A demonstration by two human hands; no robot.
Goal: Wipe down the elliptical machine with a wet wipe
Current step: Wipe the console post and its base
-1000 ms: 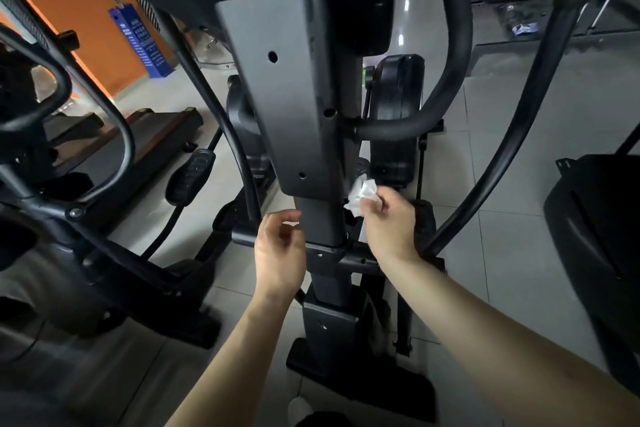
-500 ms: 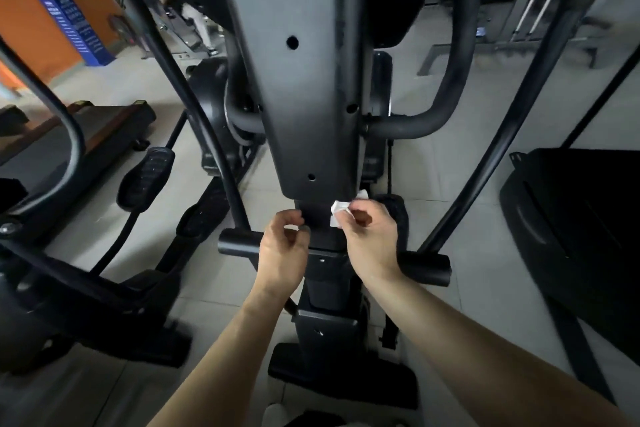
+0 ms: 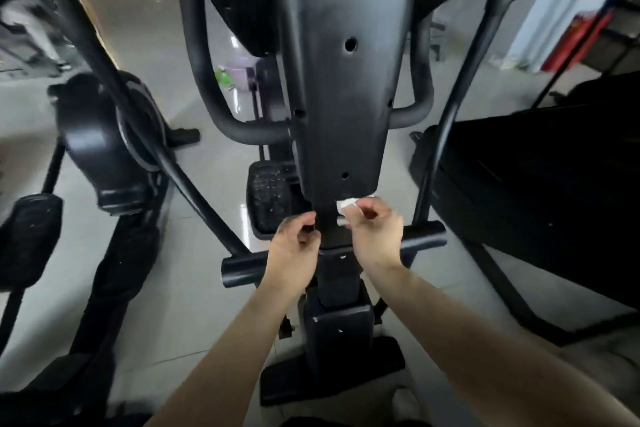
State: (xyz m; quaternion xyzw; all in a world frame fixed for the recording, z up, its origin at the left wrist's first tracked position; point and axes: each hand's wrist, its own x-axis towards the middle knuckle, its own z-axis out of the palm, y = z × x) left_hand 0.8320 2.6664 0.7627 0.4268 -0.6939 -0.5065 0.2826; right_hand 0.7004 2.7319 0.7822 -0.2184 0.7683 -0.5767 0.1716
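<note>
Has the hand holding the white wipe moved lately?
Yes. The right hand with the crumpled white wipe shifted left, from beside the black upright post onto its front.

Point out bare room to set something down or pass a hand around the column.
Bare floor shows left of the column, up to the neighbouring machine, and right of it, up to the dark machine. Crowded: left hand, right hand with wipe, crossbar and pedal hug the column.

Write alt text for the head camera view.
A person's right hand pinches a white wet wipe against the black centre post of an elliptical machine, below its grey shroud. The left hand curls at the post's other side, above a crossbar.
</note>
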